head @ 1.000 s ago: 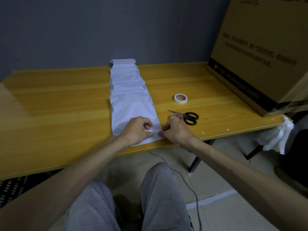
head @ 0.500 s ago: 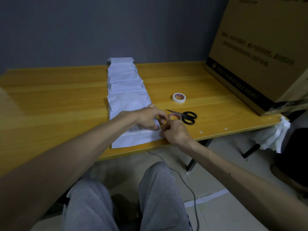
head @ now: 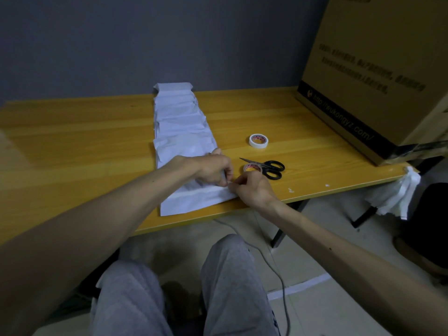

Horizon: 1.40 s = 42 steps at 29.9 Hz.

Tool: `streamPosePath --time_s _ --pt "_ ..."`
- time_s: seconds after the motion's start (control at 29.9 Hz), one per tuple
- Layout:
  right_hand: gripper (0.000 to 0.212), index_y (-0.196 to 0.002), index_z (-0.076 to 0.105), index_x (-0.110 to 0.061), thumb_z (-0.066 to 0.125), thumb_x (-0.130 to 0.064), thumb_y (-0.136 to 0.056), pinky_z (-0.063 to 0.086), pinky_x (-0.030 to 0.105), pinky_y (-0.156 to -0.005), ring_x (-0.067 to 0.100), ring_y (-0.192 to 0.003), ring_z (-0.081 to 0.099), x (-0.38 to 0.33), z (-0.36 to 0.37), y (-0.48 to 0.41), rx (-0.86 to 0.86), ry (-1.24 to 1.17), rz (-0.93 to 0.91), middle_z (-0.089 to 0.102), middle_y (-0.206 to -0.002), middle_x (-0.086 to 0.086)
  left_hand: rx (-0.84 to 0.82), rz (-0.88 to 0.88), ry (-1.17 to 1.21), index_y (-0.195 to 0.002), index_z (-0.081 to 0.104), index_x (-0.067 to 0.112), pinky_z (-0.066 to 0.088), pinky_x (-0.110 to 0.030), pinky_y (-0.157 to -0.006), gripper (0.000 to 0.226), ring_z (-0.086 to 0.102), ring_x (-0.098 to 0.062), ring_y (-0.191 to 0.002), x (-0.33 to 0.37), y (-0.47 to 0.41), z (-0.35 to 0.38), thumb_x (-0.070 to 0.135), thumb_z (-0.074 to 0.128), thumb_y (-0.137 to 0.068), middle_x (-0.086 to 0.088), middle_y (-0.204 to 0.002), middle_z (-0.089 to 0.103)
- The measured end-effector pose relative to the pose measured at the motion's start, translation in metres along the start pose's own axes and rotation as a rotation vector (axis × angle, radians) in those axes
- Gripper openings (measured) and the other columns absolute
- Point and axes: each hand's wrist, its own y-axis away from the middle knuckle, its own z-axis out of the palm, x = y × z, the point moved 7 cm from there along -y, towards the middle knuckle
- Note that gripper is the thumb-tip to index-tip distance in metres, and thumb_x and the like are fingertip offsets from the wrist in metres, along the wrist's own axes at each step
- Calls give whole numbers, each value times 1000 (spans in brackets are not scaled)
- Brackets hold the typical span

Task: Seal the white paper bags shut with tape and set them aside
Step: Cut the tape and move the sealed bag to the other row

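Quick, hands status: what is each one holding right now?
Left hand: pinching the tape strip end at the bag edge.
Right hand: holding the tape roll.

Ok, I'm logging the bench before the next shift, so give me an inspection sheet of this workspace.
Surface: yellow wooden table, white specks near its front edge.
Job's things: white paper bags overlapped in a row; nearest bag has a tape strip across it; spare tape roll and scissors lie beside.
Clutter: cardboard box on the right end; white cloth hanging off the corner.
Hands: left hand curled at the nearest bag's right edge; right hand holds a second tape roll.
Cables: grey cable trails below the table.
Surroundings: grey wall.
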Motion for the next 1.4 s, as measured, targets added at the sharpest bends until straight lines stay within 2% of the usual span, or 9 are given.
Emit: streamPosePath --time_s 0.27,0.47,0.63,0.77,0.83,0.9,1.1,1.27,1.4 --pt "13 -81 58 -14 57 -22 -92 27 18 -44 8 -59 44 0 -1 1 34 -5 -36 51 -70 -1 29 91 68 -111 62 23 38 -32 -94 25 34 -15 -111 6 6 -7 22 65 -86 11 -92 63" --pt "20 -77 54 -15 53 -24 -95 26 24 -48 10 -59 41 2 0 -1 1 -23 -24 45 -66 -4 135 142 189 -119 61 19 32 -23 -82 31 33 -12 -102 6 12 -10 22 66 -88 9 -92 64" --pt "21 -76 57 -15 54 -23 -95 28 26 -51 11 -59 41 4 2 0 -20 -59 -23 46 -65 -3 180 159 337 -125 56 16 37 -22 -89 39 42 -11 -104 1 19 -5 18 68 -88 7 -93 67" --pt "28 -66 53 -20 56 -24 -94 27 25 -50 12 -60 43 4 -1 -1 0 -57 -22 47 -65 -2 234 128 458 -117 60 6 45 -24 -90 36 60 -10 -90 -1 21 -8 6 71 -84 7 -83 67" --pt "13 -81 59 -17 61 -25 -91 33 25 -55 14 -72 51 4 -3 -1 36 -52 -40 57 -79 0 239 114 466 -113 61 7 47 -25 -89 33 61 -6 -86 -1 21 -7 5 72 -82 10 -80 67" --pt "17 -97 55 -17 67 -24 -87 37 23 -60 16 -81 56 7 -7 0 112 -106 -55 61 -89 1 241 96 467 -110 62 7 46 -19 -87 31 61 -5 -85 0 20 -7 4 72 -81 11 -78 67" --pt "10 -83 61 -17 70 -15 -83 39 11 -57 12 -71 55 -3 -15 6 243 -10 -253 61 -76 -2 254 75 462 -110 62 7 41 -9 -79 27 56 -4 -87 1 21 -7 5 69 -84 11 -78 65" --pt "5 -89 71 -13 69 -14 -84 51 33 -73 16 -77 62 -2 -14 5 286 -12 -280 68 -82 2 292 69 486 -110 63 6 41 -8 -78 28 59 -7 -88 -2 22 -7 7 71 -83 5 -83 68" --pt "18 -98 60 -20 70 -18 -84 48 28 -68 15 -75 61 1 -13 6 305 -42 -252 67 -81 0 302 41 488 -109 63 5 39 -3 -71 27 60 -8 -87 -1 23 -7 7 71 -83 0 -85 69"
